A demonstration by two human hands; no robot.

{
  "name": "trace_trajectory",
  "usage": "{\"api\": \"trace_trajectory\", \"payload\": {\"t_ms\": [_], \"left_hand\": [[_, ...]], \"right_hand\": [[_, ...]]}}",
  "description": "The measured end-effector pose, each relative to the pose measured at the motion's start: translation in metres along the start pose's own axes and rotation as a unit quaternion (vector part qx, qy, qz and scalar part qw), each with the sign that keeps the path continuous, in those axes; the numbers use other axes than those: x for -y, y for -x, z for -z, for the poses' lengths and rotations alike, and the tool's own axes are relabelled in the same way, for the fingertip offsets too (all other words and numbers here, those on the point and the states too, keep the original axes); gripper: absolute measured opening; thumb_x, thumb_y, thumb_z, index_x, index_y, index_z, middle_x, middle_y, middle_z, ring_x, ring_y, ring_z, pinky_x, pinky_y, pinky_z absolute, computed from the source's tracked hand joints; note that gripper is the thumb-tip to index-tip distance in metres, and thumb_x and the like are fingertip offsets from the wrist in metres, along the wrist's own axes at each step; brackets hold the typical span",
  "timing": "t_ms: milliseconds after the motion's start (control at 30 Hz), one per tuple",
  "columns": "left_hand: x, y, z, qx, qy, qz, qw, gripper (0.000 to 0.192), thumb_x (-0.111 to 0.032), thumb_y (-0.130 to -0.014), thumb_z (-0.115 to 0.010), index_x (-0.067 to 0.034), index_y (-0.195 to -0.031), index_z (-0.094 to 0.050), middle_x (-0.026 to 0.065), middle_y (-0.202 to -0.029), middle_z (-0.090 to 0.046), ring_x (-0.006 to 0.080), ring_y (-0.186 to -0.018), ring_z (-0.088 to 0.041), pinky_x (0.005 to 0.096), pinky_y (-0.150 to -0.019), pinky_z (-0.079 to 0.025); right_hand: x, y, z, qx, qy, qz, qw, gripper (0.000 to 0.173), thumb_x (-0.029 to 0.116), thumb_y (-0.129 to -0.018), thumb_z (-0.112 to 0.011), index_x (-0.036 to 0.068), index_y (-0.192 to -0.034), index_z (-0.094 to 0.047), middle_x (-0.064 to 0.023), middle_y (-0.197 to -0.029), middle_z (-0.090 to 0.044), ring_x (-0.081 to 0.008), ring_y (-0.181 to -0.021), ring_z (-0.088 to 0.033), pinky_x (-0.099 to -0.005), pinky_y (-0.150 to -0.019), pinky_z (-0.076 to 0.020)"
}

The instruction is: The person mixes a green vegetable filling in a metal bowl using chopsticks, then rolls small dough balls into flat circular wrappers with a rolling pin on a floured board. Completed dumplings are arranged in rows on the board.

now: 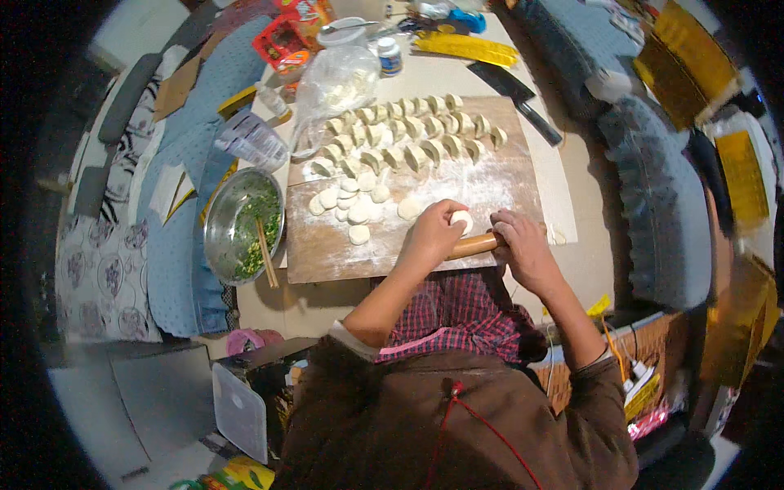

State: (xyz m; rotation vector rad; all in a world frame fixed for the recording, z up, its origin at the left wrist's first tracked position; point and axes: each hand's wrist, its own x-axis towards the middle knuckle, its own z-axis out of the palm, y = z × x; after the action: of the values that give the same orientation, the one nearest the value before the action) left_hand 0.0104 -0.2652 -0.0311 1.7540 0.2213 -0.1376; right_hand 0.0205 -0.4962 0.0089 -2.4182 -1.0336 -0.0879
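My left hand (436,231) holds the edge of a small round of dough (462,222) on the floured wooden board (380,260). Under my right hand (519,240), its fingers curled over it, lies a wooden rolling pin (474,245), just on the near side of the dough. Several flat dough wrappers (359,212) lie overlapped on the board's left part, and a single wrapper (408,209) is close to my left hand. Rows of folded dumplings (414,158) cover the far part of the board.
Left of the board stands a metal bowl (211,229) of chopped green filling with wooden chopsticks (266,251). A black cleaver (502,81) lies beyond the board's far right corner. Farther back are a plastic bag (337,67), a pill bottle (389,58) and a red package (285,46).
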Motion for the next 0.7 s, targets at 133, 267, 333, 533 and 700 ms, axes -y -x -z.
{"api": "trace_trajectory", "payload": {"t_ms": [133,267,333,533,700], "left_hand": [[-0.016,0.018,-0.003,0.02,-0.053,0.021,0.998,0.025,-0.024,-0.09,-0.075,-0.009,-0.11,-0.069,0.009,-0.099,-0.075,0.0197,-0.086,-0.072,0.0347,-0.075,-0.055],[-0.04,0.022,-0.01,0.004,-0.112,0.026,0.993,0.023,-0.025,-0.09,-0.076,-0.009,-0.104,-0.067,0.0081,-0.094,-0.074,0.0219,-0.085,-0.072,0.0361,-0.075,-0.055],[-0.047,0.024,-0.013,0.006,-0.131,0.027,0.991,0.023,-0.024,-0.089,-0.077,-0.008,-0.102,-0.066,0.0094,-0.093,-0.072,0.0252,-0.084,-0.071,0.038,-0.075,-0.055],[-0.039,0.021,-0.01,0.004,-0.225,-0.098,0.969,0.026,-0.015,-0.081,-0.08,-0.003,-0.099,-0.066,0.0133,-0.084,-0.066,0.029,-0.082,-0.067,0.0404,-0.074,-0.054],[-0.044,0.016,-0.008,0.02,-0.224,-0.113,0.968,0.024,-0.017,-0.082,-0.075,-0.004,-0.101,-0.07,0.0164,-0.09,-0.07,0.0348,-0.086,-0.068,0.0449,-0.076,-0.054]], "right_hand": [[-0.001,0.004,0.005,0.007,-0.008,0.012,1.0,0.042,0.011,-0.081,-0.076,0.003,-0.117,-0.056,-0.0169,-0.143,-0.055,-0.0384,-0.137,-0.049,-0.0507,-0.116,-0.0371],[0.009,-0.001,0.011,0.032,-0.007,-0.007,0.999,0.036,0.015,-0.086,-0.075,0.003,-0.114,-0.055,-0.0201,-0.15,-0.05,-0.0397,-0.145,-0.042,-0.0523,-0.12,-0.0328],[0.011,-0.002,0.011,0.033,-0.003,-0.01,0.999,0.036,0.018,-0.088,-0.073,0.003,-0.115,-0.055,-0.0213,-0.152,-0.049,-0.0402,-0.146,-0.041,-0.0526,-0.121,-0.0316],[0.015,-0.006,-0.005,0.006,0.038,-0.092,0.995,0.046,0.019,-0.096,-0.061,0.003,-0.138,-0.05,-0.0221,-0.158,-0.043,-0.0433,-0.149,-0.035,-0.0544,-0.124,-0.0255],[0.015,-0.038,-0.019,-0.029,0.109,-0.122,0.986,0.062,0.015,-0.095,-0.056,0.003,-0.154,-0.039,-0.0222,-0.161,-0.039,-0.0406,-0.151,-0.033,-0.0563,-0.124,-0.0224]]}}
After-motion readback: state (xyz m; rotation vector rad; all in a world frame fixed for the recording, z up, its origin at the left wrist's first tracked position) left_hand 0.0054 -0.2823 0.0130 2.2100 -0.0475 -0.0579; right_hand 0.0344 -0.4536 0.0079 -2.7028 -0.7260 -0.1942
